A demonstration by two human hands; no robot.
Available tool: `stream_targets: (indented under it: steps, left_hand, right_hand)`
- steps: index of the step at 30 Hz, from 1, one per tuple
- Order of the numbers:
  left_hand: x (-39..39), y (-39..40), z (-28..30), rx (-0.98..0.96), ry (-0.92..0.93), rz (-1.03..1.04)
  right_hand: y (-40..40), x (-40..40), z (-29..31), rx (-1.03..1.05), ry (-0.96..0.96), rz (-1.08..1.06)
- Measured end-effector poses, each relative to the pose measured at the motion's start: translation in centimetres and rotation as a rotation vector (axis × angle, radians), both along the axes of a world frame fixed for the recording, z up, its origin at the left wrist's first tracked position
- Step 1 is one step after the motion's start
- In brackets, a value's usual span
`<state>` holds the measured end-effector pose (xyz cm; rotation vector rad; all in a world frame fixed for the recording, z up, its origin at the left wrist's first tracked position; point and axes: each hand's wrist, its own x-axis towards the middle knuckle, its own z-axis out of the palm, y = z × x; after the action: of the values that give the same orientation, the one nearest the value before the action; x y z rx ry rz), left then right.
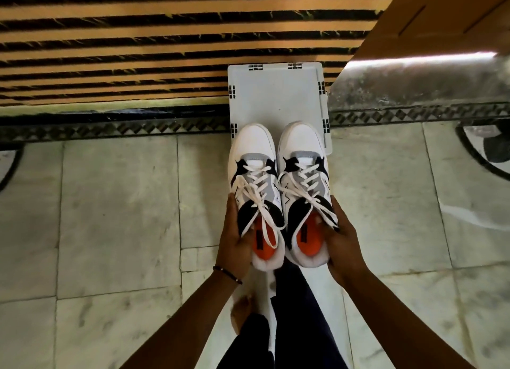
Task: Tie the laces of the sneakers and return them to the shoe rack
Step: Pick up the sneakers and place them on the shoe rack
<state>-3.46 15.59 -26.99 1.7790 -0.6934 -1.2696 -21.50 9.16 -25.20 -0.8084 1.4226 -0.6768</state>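
Two white sneakers with black and grey panels and orange insoles are held side by side in the air, toes pointing away from me. My left hand (234, 239) grips the left sneaker (255, 175) along its outer side near the heel. My right hand (340, 244) grips the right sneaker (302, 170) from its outer side, thumb at the collar. White laces with loops lie across both tongues; one loop hangs into the left shoe's opening. The toes hover over a white plastic box-like rack (276, 92) on the floor.
Pale marble floor tiles spread to both sides, with a dark patterned border strip (110, 128) across the view. Beyond it are striped black-and-tan steps (138, 51). A wooden panel (441, 18) and a shiny metal surface (414, 84) stand at the upper right. My legs and a bare foot are below.
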Motion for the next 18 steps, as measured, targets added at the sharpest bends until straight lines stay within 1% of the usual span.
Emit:
stream_targets:
  steps: [2, 6, 10, 13, 18]
  left_hand:
    - [0.3, -2.6, -0.8, -0.012, -0.003, 0.02]
    - [1.0, -8.1, -1.6, -0.056, 0.04, 0.077]
    - [1.8, -13.0, -2.6, -0.089, 0.052, 0.078]
    - [2.1, -16.1, -3.5, -0.08, 0.054, 0.088]
    - [3.0, -19.1, -5.3, -0.034, 0.028, 0.087]
  right_hand:
    - [-2.9, 0.4, -0.4, 0.008, -0.035, 0.037]
    - [-8.6, 1.1, -1.7, -0.018, -0.032, 0.083]
    - [-13.6, 1.8, -2.7, -0.035, -0.058, 0.097]
    - [-16.6, 2.1, -3.6, -0.037, -0.055, 0.094]
    - [-19.8, 2.7, -5.3, -0.019, -0.056, 0.108]
